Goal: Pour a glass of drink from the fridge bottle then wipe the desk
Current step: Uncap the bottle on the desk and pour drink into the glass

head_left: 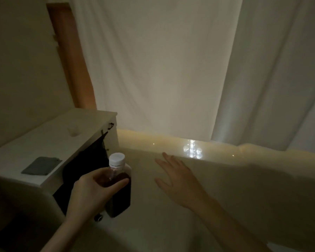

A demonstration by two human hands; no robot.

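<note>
While the left hand (91,193) has its fingers (115,184) wrapped round the capped bottle (118,186) of dark drink, upright above the desk (225,188), the right hand (178,180) hovers spread and empty. Thin plastic likely flexes; mid-body grip suits.

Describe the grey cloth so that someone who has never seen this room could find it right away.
Start at the white cabinet on the left, below the wooden post. The grey cloth lies flat on the cabinet top, near its front edge. It is the only dark, flat rectangle up there; the faint pale cup stands farther back.
</note>
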